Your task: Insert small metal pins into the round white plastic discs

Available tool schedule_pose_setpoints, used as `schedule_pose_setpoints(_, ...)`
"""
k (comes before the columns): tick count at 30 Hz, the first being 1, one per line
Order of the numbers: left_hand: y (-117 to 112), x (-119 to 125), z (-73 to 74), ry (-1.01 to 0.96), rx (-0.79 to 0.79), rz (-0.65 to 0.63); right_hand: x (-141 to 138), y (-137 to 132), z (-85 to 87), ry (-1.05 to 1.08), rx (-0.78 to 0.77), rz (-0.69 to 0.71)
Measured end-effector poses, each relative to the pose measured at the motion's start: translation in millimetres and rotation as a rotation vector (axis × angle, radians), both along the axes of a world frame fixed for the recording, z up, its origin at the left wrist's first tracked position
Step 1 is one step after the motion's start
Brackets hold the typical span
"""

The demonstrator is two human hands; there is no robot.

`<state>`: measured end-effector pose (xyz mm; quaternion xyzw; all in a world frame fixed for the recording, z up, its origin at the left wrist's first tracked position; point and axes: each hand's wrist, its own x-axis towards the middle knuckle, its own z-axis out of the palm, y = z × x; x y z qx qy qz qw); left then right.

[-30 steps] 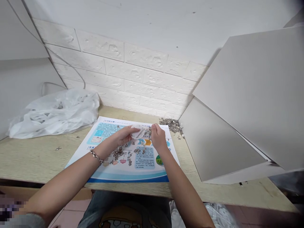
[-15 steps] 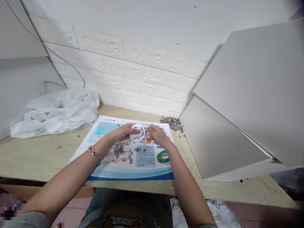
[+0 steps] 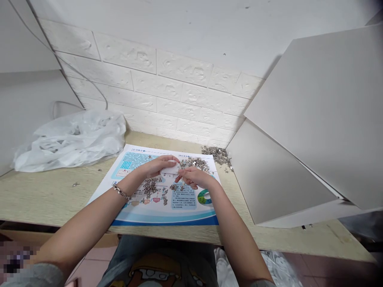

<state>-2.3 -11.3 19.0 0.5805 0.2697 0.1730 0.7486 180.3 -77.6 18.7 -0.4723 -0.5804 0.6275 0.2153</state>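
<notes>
White foam brick wall panel [image 3: 179,79] behind, wood-look tabletop [image 3: 44,199] below it. Two large grey board panels [image 3: 317,119] stand at the right, probably parked there to stay clear of the hands. Crumpled white plastic bag [image 3: 68,141] sits back left, also out of the way. Printed blue-and-white company sheet [image 3: 161,218] lies flat in front of the person, likely used as a mat so small parts stay visible and contained. Heap of small silver metal parts [image 3: 217,154] sits at the sheet's far right corner, spilling onto the tabletop. Looser clusters of the same parts [image 3: 150,186] lie across the sheet, within easy reach. Exact part type is too small to tell. Left hand [image 3: 157,167] has its grip closed around a white round plastic piece [image 3: 170,169] above the sheet's middle, apparently offering it to the other hand. Right hand [image 3: 196,178] is just beside it, fingertips [image 3: 181,173] pinched narrow at the piece's edge; cannot tell whether they hold a part. Chain bracelet [image 3: 121,192] on left wrist.
</notes>
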Motion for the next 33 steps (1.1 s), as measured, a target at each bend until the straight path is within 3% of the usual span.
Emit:
schedule_pose_setpoints(9, -0.8, 1.2, -2.0, 0.064, 0.024, 0.018, -1.0, 3.7, -6.2, 0.049, -0.052, 0.025)
schedule_pose_setpoints(18, -0.1, 0.6, -7.4, 0.105, 0.028, 0.047, -2.2, 7.3, -15.0, -0.138, 0.048, 0.019)
schedule_pose_setpoints(33, -5.7, 9.3, -6.3, 0.143, 0.140, 0.183, 0.8, 10.9, -16.2, -0.241, 0.066, -0.018)
